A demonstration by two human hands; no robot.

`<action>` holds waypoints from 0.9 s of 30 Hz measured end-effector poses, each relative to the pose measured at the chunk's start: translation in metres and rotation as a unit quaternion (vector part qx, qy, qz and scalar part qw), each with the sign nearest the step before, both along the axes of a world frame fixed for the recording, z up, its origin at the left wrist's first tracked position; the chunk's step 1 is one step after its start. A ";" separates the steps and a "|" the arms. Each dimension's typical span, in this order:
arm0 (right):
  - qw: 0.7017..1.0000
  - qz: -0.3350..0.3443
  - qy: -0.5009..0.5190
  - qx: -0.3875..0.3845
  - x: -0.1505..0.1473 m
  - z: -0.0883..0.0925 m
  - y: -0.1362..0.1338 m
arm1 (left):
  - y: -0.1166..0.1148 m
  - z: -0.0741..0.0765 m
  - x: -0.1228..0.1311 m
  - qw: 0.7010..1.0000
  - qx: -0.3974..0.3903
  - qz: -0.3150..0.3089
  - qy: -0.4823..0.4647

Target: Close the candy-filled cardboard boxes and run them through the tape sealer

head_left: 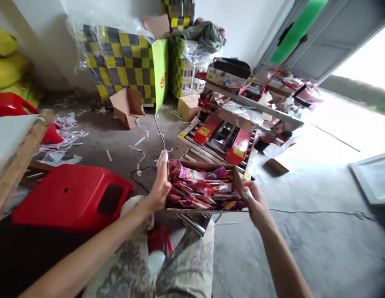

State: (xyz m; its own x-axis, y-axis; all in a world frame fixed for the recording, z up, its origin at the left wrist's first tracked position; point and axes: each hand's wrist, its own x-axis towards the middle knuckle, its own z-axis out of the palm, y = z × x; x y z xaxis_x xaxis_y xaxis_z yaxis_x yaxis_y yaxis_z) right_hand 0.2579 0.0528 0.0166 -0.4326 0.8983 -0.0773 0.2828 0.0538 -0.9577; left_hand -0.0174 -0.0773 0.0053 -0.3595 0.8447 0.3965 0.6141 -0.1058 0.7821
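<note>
Between my two hands is an open cardboard box [237,182], filled with rows of small pink and purple packets [201,188]. My left hand [161,186] grips the box's left end, thumb up along the side. At the right end, my right hand [254,200] is closed on the box wall with its thumb near the top edge. White wrapping shows on both thumbs. The box is held above my lap, its open top facing me, in front of a roller conveyor [195,153].
A carton-sealing machine [223,138] with red side parts stands ahead. To the left are a red plastic stool [71,194] and a wooden-edged table [21,161]. Yellow-and-black checkered cartons [124,66] are stacked at the back. An open brown carton [127,107] and paper strips lie on the floor.
</note>
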 end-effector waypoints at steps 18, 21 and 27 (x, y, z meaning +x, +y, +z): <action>0.855 0.341 -0.373 0.114 -0.049 0.035 0.025 | 0.068 -0.003 0.015 0.857 -0.232 -0.404 0.219; 0.860 0.273 -0.407 0.144 -0.051 0.028 0.026 | 0.071 0.009 0.008 0.838 -0.283 -0.432 0.179; 0.882 -0.086 -0.317 0.339 -0.050 -0.013 -0.020 | 0.043 -0.014 0.070 0.957 -0.206 -0.182 0.096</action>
